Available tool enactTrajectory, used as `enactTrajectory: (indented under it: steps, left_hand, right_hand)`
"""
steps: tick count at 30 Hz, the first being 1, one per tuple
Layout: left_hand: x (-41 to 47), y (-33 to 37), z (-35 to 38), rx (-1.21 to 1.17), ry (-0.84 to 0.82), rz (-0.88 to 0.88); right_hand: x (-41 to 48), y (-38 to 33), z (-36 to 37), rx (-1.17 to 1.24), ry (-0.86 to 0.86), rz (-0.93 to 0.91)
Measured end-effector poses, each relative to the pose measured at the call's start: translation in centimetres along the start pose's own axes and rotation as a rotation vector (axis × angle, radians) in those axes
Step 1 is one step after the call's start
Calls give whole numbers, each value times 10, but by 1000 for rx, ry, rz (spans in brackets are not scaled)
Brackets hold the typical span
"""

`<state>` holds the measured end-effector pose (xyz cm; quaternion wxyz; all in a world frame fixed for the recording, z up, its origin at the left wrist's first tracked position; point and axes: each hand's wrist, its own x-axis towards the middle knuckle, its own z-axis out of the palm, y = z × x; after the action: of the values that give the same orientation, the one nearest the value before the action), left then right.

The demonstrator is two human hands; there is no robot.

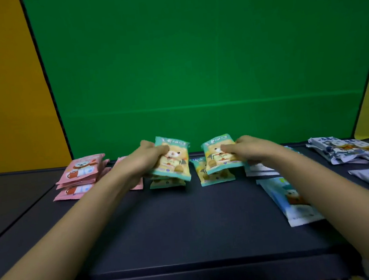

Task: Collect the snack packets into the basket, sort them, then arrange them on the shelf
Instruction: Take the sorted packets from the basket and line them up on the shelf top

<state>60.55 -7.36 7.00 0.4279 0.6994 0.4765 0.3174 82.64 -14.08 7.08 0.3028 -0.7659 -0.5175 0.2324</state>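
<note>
My left hand (pixel 145 158) grips a teal bear-print snack packet (pixel 174 161), held tilted above a small stack of the same kind (pixel 167 183). My right hand (pixel 249 147) grips a second teal packet (pixel 220 154) over another teal one (pixel 214 176) lying on the dark shelf surface (pixel 187 219). Pink packets (pixel 80 176) are piled to the left, partly hidden by my left forearm. Light blue packets (pixel 292 199) lie under my right forearm. Navy-and-white packets (pixel 348 148) lie at the far right. The basket is hidden from view.
A green back panel (pixel 194 70) rises right behind the packets, with yellow walls (pixel 3 90) on both sides. The shelf's front edge (pixel 193 273) runs across the bottom, with some colourful items just visible below it.
</note>
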Motion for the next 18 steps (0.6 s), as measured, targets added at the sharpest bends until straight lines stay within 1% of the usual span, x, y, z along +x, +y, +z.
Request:
enactTrajectory:
  steps: [2,3,4,6,7,10,12,14,18]
  left_hand:
    - [-26,-9,0,-2,-24,6]
    - [-39,-15,1,-13,-56,-13]
    - [-52,-19,3,-37,-99,-47]
    - [-72,-29,6,-12,-171,-85]
    - [-77,-33,6,49,-195,-77]
    - [-80,-38,2,309,-250,-39]
    - [-79,-37,-2,481,-275,1]
    - [-77,-37,-3,619,-273,38]
    - [-76,-38,2,814,-182,92]
  right_hand:
    - [-24,8,-1,194,-141,3]
    - [-38,15,2,218,-194,10]
    - [-50,22,6,181,-206,18]
    - [-66,33,15,30,-181,-4]
    - [-72,35,18,-55,-172,-25]
    - [-79,28,19,-400,-137,-92]
    - [-82,20,18,-576,-163,-157]
    - [-84,16,17,-642,-224,-175]
    - [-82,15,13,-668,-283,-150]
